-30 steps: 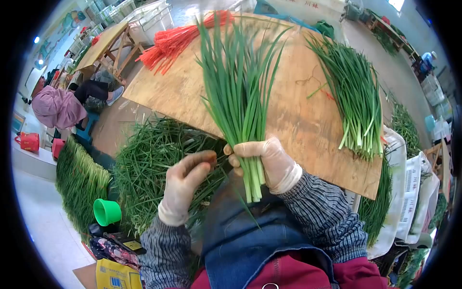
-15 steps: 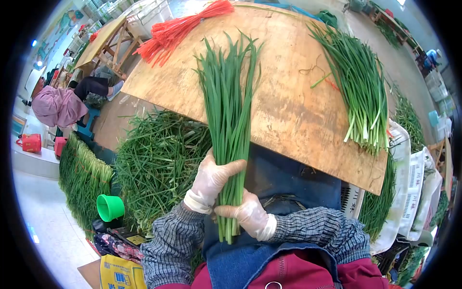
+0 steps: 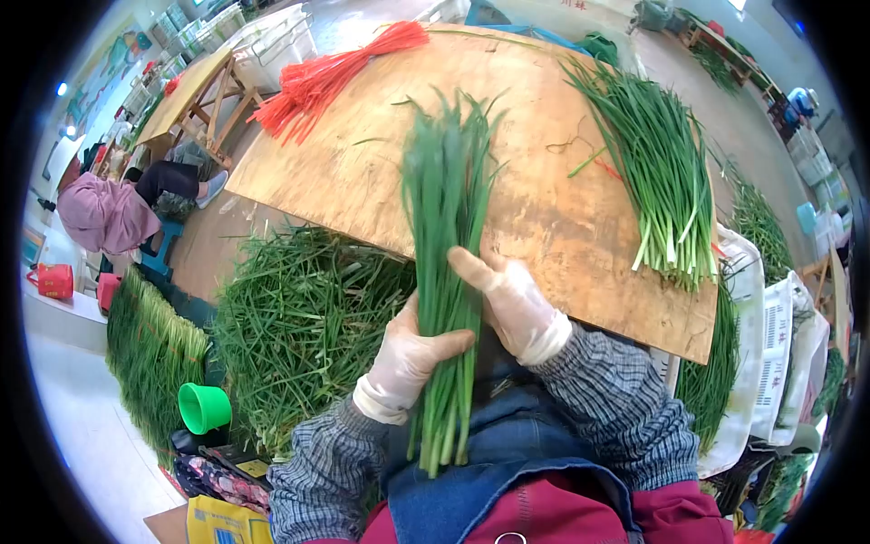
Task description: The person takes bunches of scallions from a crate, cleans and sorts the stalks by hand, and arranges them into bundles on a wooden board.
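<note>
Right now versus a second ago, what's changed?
The left hand, free then, now grips the green bundle, drawn lower in view. The right hand moved up along it, above the left. The red strips and the green pile on the board stayed put.

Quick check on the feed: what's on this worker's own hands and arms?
Left hand and right hand wear thin, whitish translucent gloves. Grey-and-dark ribbed knit sleeves cover the forearms; magenta fabric shows above them.
</note>
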`<action>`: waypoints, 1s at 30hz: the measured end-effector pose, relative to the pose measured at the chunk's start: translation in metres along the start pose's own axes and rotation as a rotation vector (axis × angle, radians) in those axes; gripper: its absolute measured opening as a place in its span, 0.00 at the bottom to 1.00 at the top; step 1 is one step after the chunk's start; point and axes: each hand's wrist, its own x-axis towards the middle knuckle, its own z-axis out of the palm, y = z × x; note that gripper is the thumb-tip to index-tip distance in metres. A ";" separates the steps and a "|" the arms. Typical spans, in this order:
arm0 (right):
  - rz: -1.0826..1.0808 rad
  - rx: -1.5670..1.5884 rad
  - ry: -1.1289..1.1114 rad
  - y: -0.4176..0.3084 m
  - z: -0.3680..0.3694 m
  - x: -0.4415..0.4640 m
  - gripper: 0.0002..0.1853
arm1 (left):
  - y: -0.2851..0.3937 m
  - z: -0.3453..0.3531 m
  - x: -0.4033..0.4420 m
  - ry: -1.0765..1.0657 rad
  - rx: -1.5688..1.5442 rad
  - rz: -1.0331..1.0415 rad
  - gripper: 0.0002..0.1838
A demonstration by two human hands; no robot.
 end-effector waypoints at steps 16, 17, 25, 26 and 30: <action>-1.128 -0.707 0.015 -0.164 0.013 0.021 0.22 | 0.118 0.086 0.111 -0.182 0.342 0.810 0.47; -1.121 -0.692 0.031 -0.156 0.004 0.028 0.24 | 0.109 0.082 0.119 -0.166 0.378 0.802 0.46; -0.913 -0.522 0.079 -0.126 -0.018 0.039 0.26 | 0.082 0.073 0.145 -0.166 0.450 0.675 0.38; -0.917 -0.572 0.119 -0.134 -0.017 0.035 0.25 | 0.086 0.079 0.147 -0.164 0.498 0.708 0.37; -1.174 -1.007 0.302 -0.187 -0.041 0.026 0.15 | 0.123 0.127 0.150 -0.335 0.549 0.767 0.21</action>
